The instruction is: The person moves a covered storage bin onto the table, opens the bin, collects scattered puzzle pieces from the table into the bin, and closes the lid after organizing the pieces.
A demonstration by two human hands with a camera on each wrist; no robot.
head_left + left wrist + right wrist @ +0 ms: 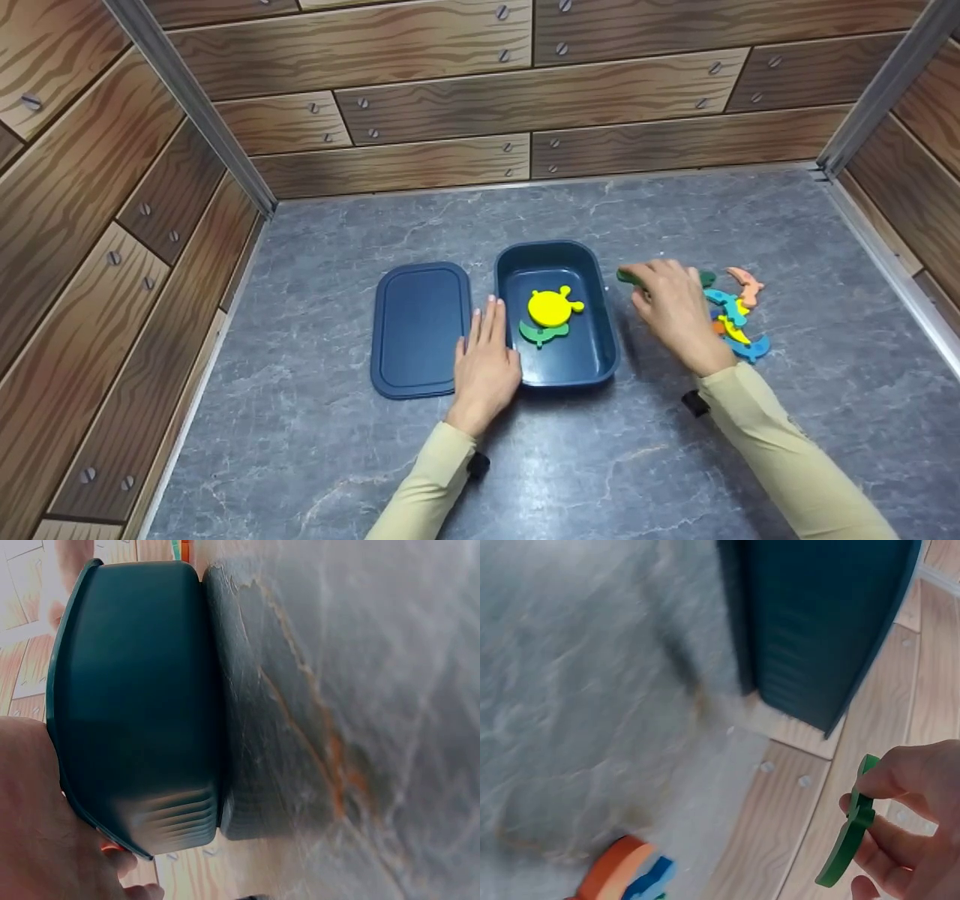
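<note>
My right hand (675, 307) pinches a dark green curved piece (847, 840) between thumb and fingers, just right of a dark blue plastic box (609, 330). In the head view one end of that piece pokes out left of the fingers. My left hand (486, 367) lies along the box's left rim with its fingers extended. Inside the box are a yellow round piece with small knobs (550, 309) and a green crescent-shaped piece (541, 333). The left wrist view shows the box's side wall (135, 690), the hand at its rim.
A dark blue lid (421, 330) lies flat left of the box, partly beneath the left hand in view. Right of the right hand is a loose pile of pieces, including an orange one (744, 286), a light blue one (726, 304) and a blue one (750, 349). Wood-patterned walls border the grey tabletop.
</note>
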